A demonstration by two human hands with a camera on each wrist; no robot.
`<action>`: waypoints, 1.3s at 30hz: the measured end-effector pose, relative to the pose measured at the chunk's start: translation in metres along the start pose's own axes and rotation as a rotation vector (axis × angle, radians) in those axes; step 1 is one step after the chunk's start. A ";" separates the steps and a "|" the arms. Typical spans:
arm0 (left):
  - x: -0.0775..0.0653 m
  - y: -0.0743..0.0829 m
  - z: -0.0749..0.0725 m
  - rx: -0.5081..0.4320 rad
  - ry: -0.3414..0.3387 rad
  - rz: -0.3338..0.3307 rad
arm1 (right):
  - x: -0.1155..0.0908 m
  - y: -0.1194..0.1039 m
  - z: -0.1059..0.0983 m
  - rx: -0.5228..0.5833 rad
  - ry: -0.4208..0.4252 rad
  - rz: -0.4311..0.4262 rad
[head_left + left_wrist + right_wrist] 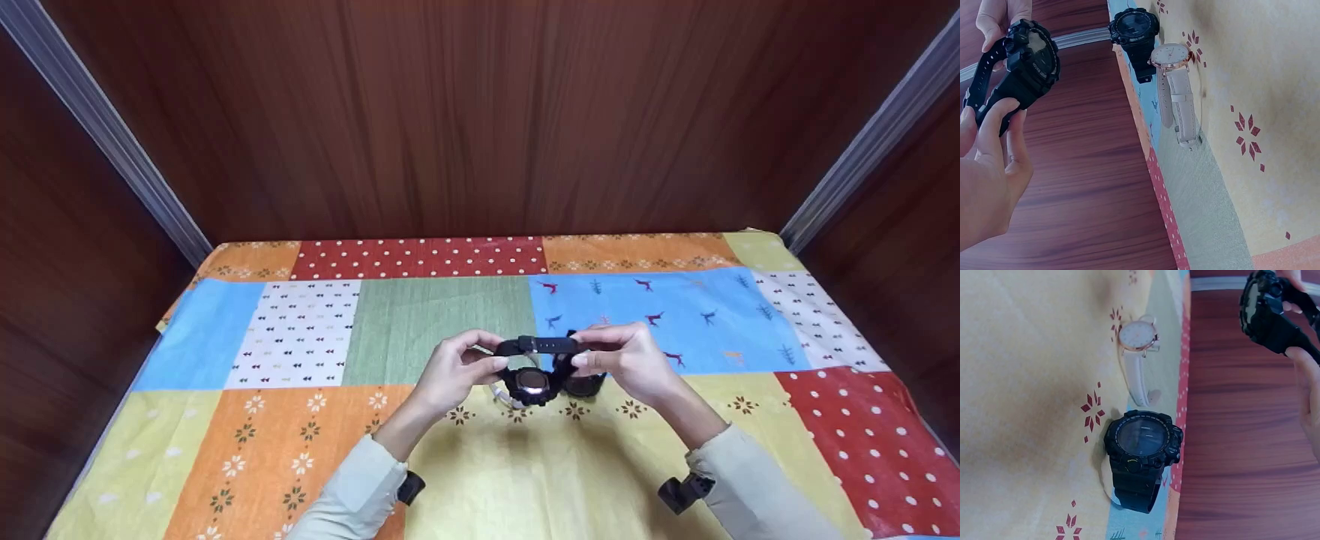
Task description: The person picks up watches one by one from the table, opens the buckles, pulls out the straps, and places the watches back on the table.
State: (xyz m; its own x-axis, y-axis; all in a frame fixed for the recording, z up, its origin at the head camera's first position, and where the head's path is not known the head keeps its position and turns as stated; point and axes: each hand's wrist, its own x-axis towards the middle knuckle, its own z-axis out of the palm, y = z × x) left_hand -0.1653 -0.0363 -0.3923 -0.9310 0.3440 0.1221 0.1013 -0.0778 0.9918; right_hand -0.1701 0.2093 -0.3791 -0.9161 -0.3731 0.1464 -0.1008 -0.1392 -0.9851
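Both hands hold up a black digital wristwatch [531,382] above the cloth, its strap [555,345] forming a loop with the buckle on the far side. My left hand [459,369] pinches the loop's left side between thumb and fingers. On the opposite side, my right hand [628,360] pinches the strap. The left wrist view shows the thick case [1036,62] tilted, its dial facing away from my left hand. Below lie a second black watch [1143,439] and a watch with a white strap [1136,374] and rose-gold rim, partly hidden from the head view.
A patchwork-print cloth [300,450] covers the table. Dark wooden panels [480,120] rise behind it and at both sides, with grey metal strips [112,127] at the corners. Small black cameras [410,487] are strapped to the wrists over light sleeves.
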 end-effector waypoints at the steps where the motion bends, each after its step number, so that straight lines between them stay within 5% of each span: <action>1: 0.000 0.000 0.000 0.002 0.000 -0.001 | 0.000 0.000 0.000 -0.001 -0.004 -0.002; 23: -0.001 0.000 -0.001 0.004 0.017 -0.005 | 0.001 -0.002 0.003 -0.016 0.026 0.009; 30: 0.000 0.001 0.000 0.100 0.011 0.029 | 0.002 -0.003 -0.002 -0.131 0.019 0.029; 39: 0.000 0.002 -0.001 0.391 0.064 0.124 | 0.004 -0.006 -0.001 -0.181 0.050 0.080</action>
State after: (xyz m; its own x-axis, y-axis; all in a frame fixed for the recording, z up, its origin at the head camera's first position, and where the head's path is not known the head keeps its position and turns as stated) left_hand -0.1657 -0.0376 -0.3900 -0.9218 0.2951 0.2513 0.3285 0.2509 0.9106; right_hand -0.1739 0.2093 -0.3729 -0.9416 -0.3302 0.0664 -0.0905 0.0580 -0.9942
